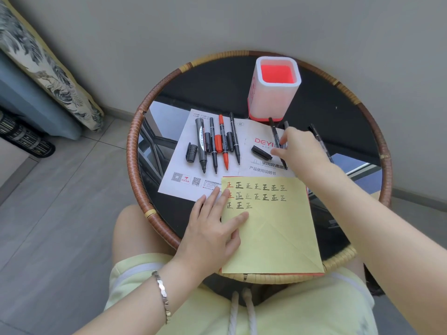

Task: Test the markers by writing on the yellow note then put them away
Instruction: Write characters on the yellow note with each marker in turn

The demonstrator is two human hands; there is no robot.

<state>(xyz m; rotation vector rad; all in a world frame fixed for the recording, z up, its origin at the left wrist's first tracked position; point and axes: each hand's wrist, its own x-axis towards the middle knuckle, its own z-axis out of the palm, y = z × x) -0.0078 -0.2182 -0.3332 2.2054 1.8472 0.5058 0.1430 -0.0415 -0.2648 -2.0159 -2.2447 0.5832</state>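
A yellow note with three rows of written characters lies at the near side of the round table. My left hand presses flat on its left edge, fingers straight. My right hand reaches over a white instruction sheet and its fingers close around a thin black marker. A loose black cap lies just left of that hand. On the sheet's left part lie a thick black marker, two thin black markers and a red marker, uncapped. Another black marker lies right of my hand.
A white and red square pen holder stands at the back of the dark glass table with a woven rattan rim. A second black cap lies left of the thick marker. A cushion and grey floor tiles are to the left.
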